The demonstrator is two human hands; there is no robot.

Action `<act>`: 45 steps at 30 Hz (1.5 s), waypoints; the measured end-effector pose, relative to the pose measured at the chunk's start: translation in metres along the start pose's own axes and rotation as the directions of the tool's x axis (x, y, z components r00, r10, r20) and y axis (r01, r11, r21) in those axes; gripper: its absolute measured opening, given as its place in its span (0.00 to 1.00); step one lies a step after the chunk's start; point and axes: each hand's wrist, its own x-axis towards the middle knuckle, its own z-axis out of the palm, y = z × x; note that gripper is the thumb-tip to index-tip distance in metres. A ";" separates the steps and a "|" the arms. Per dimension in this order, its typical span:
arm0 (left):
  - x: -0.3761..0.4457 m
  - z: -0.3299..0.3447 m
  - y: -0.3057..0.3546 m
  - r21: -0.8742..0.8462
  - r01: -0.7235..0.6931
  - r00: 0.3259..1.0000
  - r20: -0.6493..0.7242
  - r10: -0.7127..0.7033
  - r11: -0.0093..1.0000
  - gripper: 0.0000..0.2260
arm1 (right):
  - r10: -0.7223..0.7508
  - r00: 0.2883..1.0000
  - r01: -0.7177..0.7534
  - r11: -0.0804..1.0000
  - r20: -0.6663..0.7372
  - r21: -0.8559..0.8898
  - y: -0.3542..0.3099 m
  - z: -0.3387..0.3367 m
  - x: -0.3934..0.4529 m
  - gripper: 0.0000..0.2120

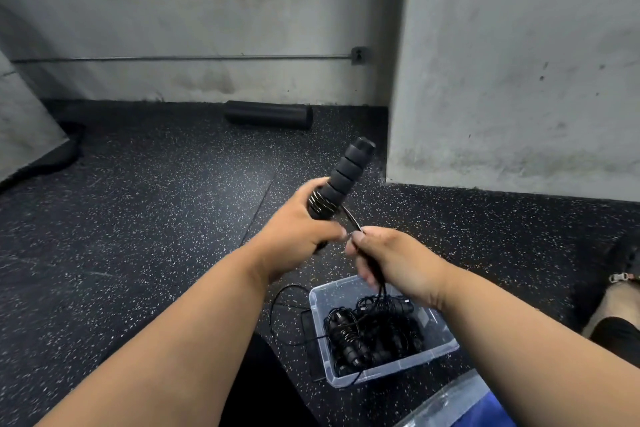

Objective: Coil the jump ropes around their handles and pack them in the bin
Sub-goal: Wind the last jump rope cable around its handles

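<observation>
Nearest the camera, our two bare forearms reach forward over the speckled black floor (138,204). Our left hand (298,229) is clenched around the lower end of the ribbed black handle (346,172), which tilts up and to the right; several turns of thin rope (320,203) are wound on it just above the fingers. Touching the left fingers, our right hand (391,256) pinches the black cord (353,220) coming off the handle and holds a second, slimmer black piece running down through the palm. Below the right hand, the clear plastic bin (446,347) sits on the floor, holding a tangle of coiled ropes (374,333). A black foam roller (268,114) lies against the far wall (207,10).
</observation>
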 end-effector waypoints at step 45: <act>0.005 0.003 -0.035 0.814 -0.002 0.993 0.070 -0.095 0.581 0.22 | -0.184 0.958 0.271 0.831 0.219 -0.485 -0.055 -0.038 -0.015 0.08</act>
